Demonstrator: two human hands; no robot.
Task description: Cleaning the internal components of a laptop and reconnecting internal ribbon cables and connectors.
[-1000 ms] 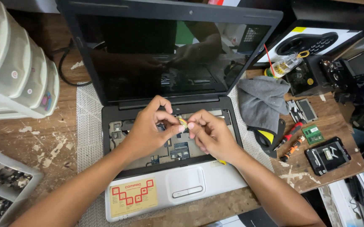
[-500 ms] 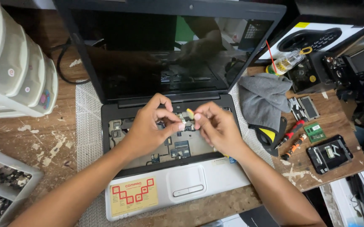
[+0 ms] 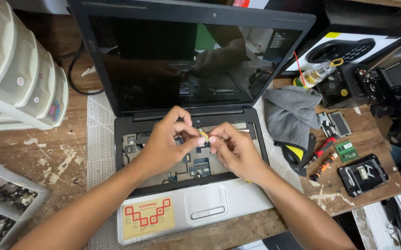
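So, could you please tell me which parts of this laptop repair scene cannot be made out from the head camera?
- The small yellowish part: mostly covered by the fingertips of the left hand and right hand; its kind is unclear.
- Laptop innards beneath the hands: hidden.
- Parts in the grey tray: too small, cut off by the left edge.
- Dark screen: only reflections.

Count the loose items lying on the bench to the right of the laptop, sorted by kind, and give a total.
Grey cloth: 1
Screwdrivers: 2
Green memory module: 1
Black hard drive: 1
Small clear bottle: 1
Total: 6
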